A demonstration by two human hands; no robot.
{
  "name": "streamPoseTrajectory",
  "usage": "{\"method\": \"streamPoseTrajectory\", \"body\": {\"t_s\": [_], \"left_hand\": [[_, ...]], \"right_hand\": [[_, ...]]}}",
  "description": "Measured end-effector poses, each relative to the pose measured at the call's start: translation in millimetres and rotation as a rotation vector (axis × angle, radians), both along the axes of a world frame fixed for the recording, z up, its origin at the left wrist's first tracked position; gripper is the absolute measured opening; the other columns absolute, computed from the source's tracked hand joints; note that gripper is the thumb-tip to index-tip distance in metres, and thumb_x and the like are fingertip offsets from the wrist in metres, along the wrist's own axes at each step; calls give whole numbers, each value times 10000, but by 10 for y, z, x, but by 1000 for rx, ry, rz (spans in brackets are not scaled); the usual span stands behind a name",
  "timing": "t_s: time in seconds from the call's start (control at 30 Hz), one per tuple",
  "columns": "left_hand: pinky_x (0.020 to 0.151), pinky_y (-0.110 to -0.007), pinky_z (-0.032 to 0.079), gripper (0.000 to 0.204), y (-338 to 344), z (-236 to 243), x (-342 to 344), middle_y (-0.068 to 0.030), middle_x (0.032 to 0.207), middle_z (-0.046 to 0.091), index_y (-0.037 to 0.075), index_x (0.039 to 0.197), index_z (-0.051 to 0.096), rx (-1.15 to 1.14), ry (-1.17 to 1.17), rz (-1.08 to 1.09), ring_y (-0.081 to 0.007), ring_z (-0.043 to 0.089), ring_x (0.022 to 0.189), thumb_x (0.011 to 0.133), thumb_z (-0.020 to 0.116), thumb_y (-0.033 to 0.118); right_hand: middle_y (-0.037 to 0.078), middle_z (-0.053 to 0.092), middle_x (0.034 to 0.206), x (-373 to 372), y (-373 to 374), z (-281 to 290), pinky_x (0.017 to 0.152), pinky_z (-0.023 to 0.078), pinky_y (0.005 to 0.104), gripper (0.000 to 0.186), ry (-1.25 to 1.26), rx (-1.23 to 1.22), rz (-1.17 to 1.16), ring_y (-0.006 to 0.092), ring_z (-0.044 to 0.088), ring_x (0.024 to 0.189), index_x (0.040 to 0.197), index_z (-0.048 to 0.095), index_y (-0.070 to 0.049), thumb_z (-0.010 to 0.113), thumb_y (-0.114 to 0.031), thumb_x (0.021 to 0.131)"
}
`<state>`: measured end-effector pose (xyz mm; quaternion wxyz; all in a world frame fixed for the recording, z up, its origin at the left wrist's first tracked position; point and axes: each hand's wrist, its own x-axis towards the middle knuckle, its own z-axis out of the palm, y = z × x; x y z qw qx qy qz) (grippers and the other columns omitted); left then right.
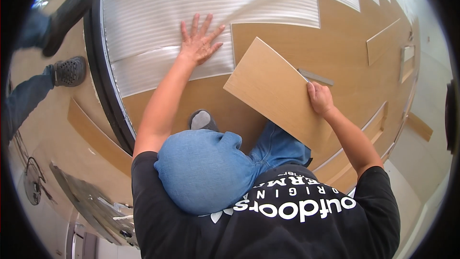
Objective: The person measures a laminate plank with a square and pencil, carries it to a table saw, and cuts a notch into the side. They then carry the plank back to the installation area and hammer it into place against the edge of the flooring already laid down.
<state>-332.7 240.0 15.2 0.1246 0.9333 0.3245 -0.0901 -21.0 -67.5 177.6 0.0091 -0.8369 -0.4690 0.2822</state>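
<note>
My left hand (199, 45) lies with fingers spread on the white ribbed underlay (143, 24), just left of the end of a laid plank. In my right hand (320, 98) is a short light-brown floor plank (273, 88), gripped by its right edge and tilted over the floor. Its lower end reaches over my bent leg. Below and around it spreads the laid wood-look flooring (273, 41), whose stepped far edge borders the underlay. A narrow grey metal bar (316, 76) rests on the flooring, partly behind the held plank.
A dark door-track frame (111, 76) runs along the left. Past it, another person's legs and dark clogs (70, 71) show. A long plank (93, 132) lies there too. Loose planks (382, 42) lie on the flooring at right, and another piece (419, 126) lies farther right.
</note>
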Motion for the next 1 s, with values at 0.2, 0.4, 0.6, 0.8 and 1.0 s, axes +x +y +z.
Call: {"method": "streamPoseTrajectory", "body": {"t_s": [0.2,0.4,0.6,0.8,1.0], "left_hand": [[1165,-704,-63,598,34,5,-75,15,1710,-15,487,1566,254,35,-6,-13,-372,-109,1549,1002,332,670],[1191,-672,55,638,146,208,-282,-89,1700,80,408,1579,282,22,133,341,-438,79,1533,1001,348,670],[1230,-585,57,678,386,-319,-1555,-146,1685,127,336,1601,253,276,41,635,-457,100,1523,1007,344,650],[1236,-566,76,648,384,-315,-1634,-101,1694,112,350,1601,242,164,38,664,-435,86,1530,1019,355,614],[1235,-564,110,632,386,-210,-1670,-66,1700,96,352,1606,221,152,133,667,-410,82,1536,1031,352,580]], "right_hand": [[248,642,757,14,-34,1,693,487,526,447,-13,5,49,467,608,752,780,611,-23,472,-361,1037],[246,650,770,38,-120,22,709,491,525,457,-6,-32,13,463,616,766,789,620,-23,467,-375,1036],[245,658,797,59,-105,-1,738,498,525,459,7,42,63,466,621,793,800,628,-23,452,-373,1038],[244,665,826,29,-90,67,760,502,521,448,-39,25,80,465,624,816,820,649,-22,449,-359,1036],[261,663,849,-7,-229,-49,773,497,539,471,-56,109,120,483,620,833,811,654,-5,445,-362,1037]]}}
